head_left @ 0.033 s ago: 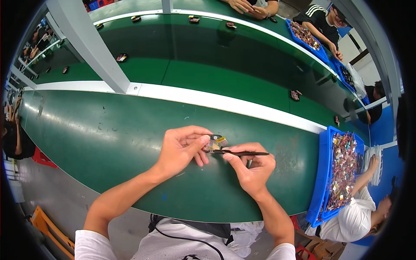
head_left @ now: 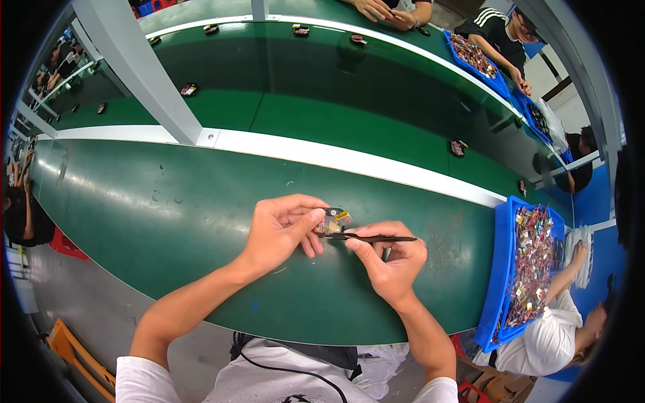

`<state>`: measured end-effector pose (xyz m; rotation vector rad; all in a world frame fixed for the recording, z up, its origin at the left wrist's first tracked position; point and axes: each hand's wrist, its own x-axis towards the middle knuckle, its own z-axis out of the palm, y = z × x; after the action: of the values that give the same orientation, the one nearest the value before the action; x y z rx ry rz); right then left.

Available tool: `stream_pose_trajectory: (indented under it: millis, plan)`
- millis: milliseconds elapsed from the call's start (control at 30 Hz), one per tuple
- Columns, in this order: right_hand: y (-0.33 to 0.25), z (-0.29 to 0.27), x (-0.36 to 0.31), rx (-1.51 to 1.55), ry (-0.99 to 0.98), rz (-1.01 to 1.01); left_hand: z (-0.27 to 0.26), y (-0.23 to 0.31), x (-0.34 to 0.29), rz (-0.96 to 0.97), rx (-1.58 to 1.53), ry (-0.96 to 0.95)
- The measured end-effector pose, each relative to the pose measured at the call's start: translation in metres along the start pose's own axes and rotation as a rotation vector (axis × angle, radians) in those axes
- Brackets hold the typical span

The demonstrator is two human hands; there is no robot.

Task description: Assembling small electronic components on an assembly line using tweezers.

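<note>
My left hand (head_left: 285, 225) is closed on a small black electronic casing (head_left: 332, 212), raised over the green bench. Inside the casing are reddish parts, and a small silver-and-yellow piece (head_left: 344, 218) sticks up at its right side. My right hand (head_left: 393, 258) pinches slim black tweezers (head_left: 386, 238) between thumb and fingers, lying nearly level. Their tip meets the lower right edge of the casing. My left fingers cover the casing's left part, and the exact contact at the tip is too small to make out.
A blue bin (head_left: 500, 275) heaped with small reddish wired parts stands at the bench's right end. Beyond a white rail (head_left: 322, 157) runs a green conveyor belt (head_left: 302, 121) carrying several black casings. A grey post (head_left: 151, 74) rises at left. Co-workers sit across and at right.
</note>
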<state>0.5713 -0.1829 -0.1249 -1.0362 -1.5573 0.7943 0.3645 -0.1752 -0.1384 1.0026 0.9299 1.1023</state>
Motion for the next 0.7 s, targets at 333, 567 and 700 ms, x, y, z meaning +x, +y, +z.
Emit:
stream_pose_trajectory:
  millis: [333,567,700]
  plan:
    - [-0.0001,0.0012,0.0016,-0.094,-0.103,-0.211,0.005,0.0014,-0.0024,-0.026,0.014,0.056]
    - [0.0,0.0019,0.0027,-0.119,-0.117,-0.274,0.0059,-0.0007,-0.0033,-0.016,0.07,0.064]
    - [0.0006,0.0035,0.0034,-0.111,-0.121,-0.29,0.0067,-0.003,-0.0037,-0.014,0.07,0.07]
